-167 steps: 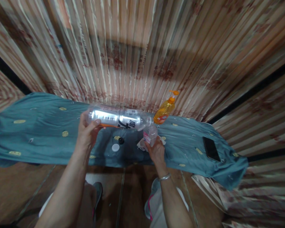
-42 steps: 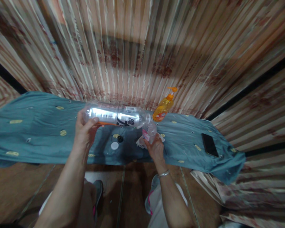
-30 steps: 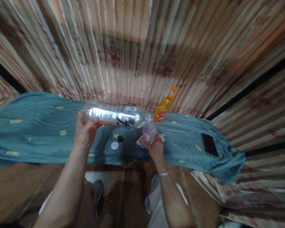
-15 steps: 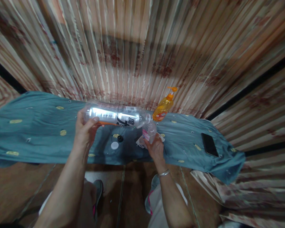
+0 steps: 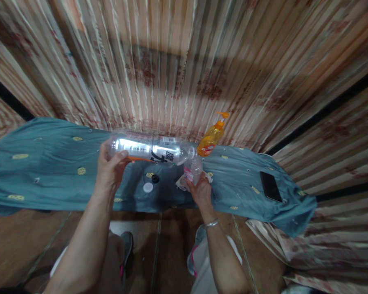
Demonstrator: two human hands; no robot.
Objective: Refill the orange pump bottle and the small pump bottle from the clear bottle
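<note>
My left hand (image 5: 110, 165) is wrapped round the base of a large clear bottle (image 5: 141, 151) with a silver and orange label, tilted onto its side. Its neck points right and meets the mouth of a small clear bottle (image 5: 192, 168) with a pink label. My right hand (image 5: 200, 188) holds that small bottle, with a crumpled whitish cloth or tissue (image 5: 182, 183) beneath it. Between my hands, a white cap (image 5: 148, 187) and a small black cap (image 5: 155, 178) lie on the teal cloth (image 5: 58, 163).
Behind the small bottle stands a yellow pump bottle (image 5: 211, 139) with an orange top. A black phone (image 5: 270, 186) lies on the cloth's right side. Pleated patterned curtains (image 5: 171, 61) rise behind and on both sides. Brown tiled floor (image 5: 168, 245) shows below.
</note>
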